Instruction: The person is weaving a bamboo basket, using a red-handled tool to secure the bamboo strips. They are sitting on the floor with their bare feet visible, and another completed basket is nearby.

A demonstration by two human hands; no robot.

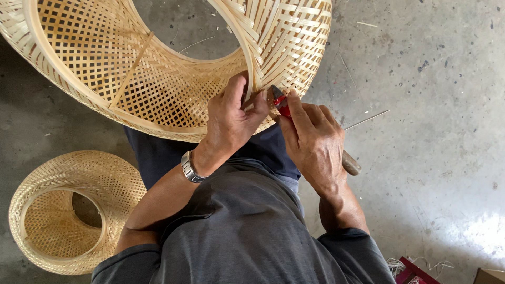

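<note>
A large woven bamboo basket frame (pixel 158 68) with an open round rim rests on my lap, tilted toward me. My left hand (pixel 231 118) grips its inner rim strip, thumb and fingers pinched on the bamboo edge. My right hand (pixel 313 142) holds a knife (pixel 279 100) with a red band near the blade and a wooden handle sticking out behind my palm. The blade tip touches the rim right beside my left fingers. A metal watch (pixel 190 168) sits on my left wrist.
A second, smaller woven bamboo basket (pixel 68 210) lies on the concrete floor (pixel 431 105) at the lower left. Thin bamboo slivers (pixel 366 120) lie scattered on the floor. A red object (pixel 415 271) with loose strands shows at the bottom right edge.
</note>
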